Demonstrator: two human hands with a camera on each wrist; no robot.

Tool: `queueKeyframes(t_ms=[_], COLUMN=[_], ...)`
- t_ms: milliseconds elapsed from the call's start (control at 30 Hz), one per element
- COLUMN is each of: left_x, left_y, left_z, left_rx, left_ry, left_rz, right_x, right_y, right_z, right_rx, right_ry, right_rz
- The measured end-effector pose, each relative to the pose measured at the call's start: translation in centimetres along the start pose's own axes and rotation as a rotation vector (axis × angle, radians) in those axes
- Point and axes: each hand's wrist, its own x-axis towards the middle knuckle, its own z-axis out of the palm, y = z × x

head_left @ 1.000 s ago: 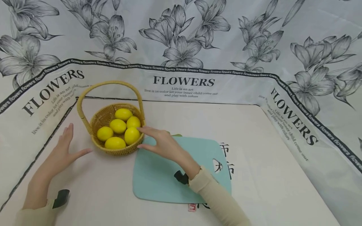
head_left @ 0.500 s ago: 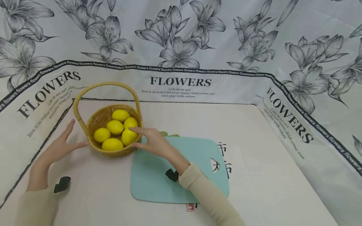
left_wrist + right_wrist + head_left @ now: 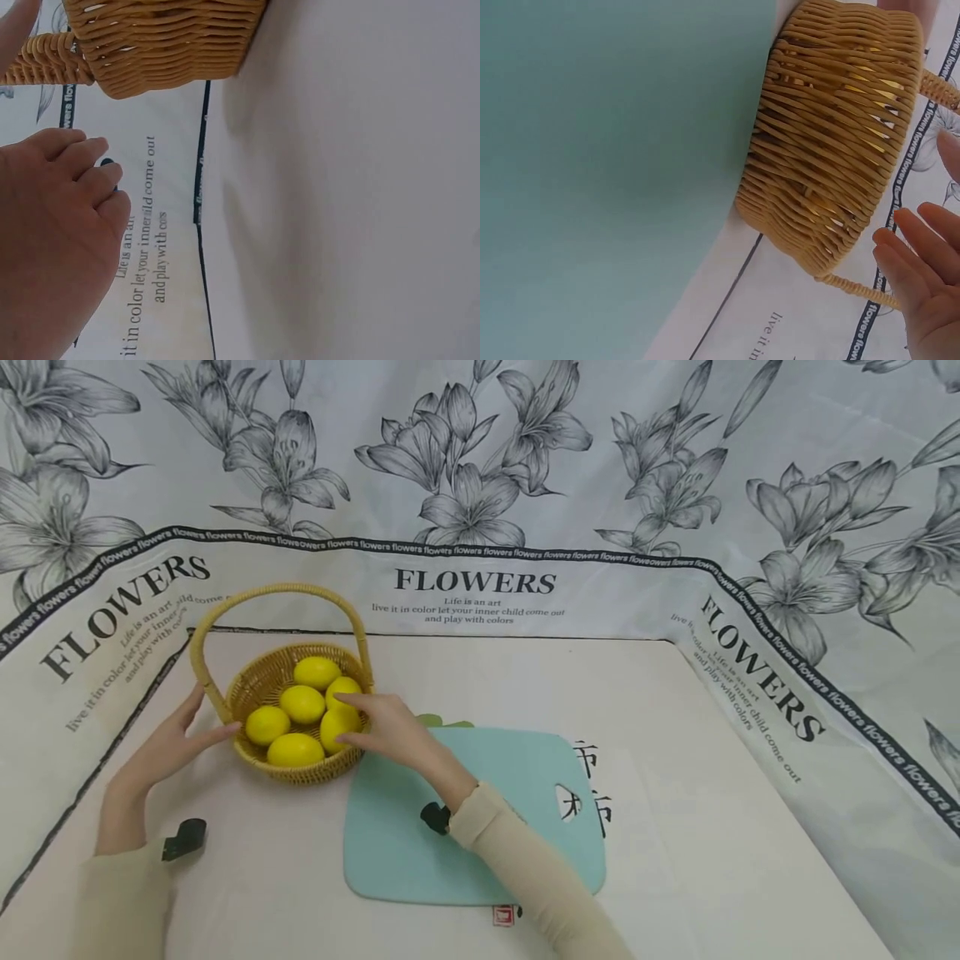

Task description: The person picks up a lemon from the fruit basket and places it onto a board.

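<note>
A woven wicker basket (image 3: 300, 771) with a tall arched handle stands at the left of the table. Inside it lie several yellow lemons (image 3: 302, 705). My left hand (image 3: 167, 745) is at the basket's left side, thumb spread from the fingers, thumb tip by the rim; whether it touches cannot be told. From the right, my right hand (image 3: 393, 727) reaches over the rim, its thumb and fingers apart above the nearest lemons. In the right wrist view, the right hand's fingers (image 3: 922, 247) extend beyond the basket's rim. Neither hand grips anything.
A pale blue-green cutting board (image 3: 420, 852) lies right of the basket, under the right forearm. Part of a green object (image 3: 442, 722) shows behind the board's far edge. Flower-printed cloth (image 3: 472, 502) rises behind the white table surface (image 3: 712, 827).
My left hand has moved right and up to the basket's side. The right hand has shifted left, farther over the lemons. The view has turned slightly; the basket appears not to have moved.
</note>
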Motion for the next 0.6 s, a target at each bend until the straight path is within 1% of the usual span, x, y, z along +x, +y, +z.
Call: queueKeyframes(t_ms=[100, 200, 367, 600], left_x=[0.3, 0.6, 0.8, 1.2], left_y=[0.0, 0.0, 0.1, -0.2], left_z=[0.2, 0.4, 0.6, 0.8], left_rx=[-0.013, -0.012, -0.002, -0.005], left_ry=[0.01, 0.009, -0.016, -0.041], left_rz=[0.013, 0.005, -0.017, -0.017], right_x=[0.5, 0.9, 1.5, 2.3], right_y=[0.0, 0.0, 0.2, 0.3], right_z=[0.4, 0.6, 1.0, 1.3], right_rx=[-0.036, -0.068, -0.091, -0.107], right_ry=[-0.005, -0.018, -0.035, -0.061], right_rz=[0.02, 0.033, 0.055, 0.078])
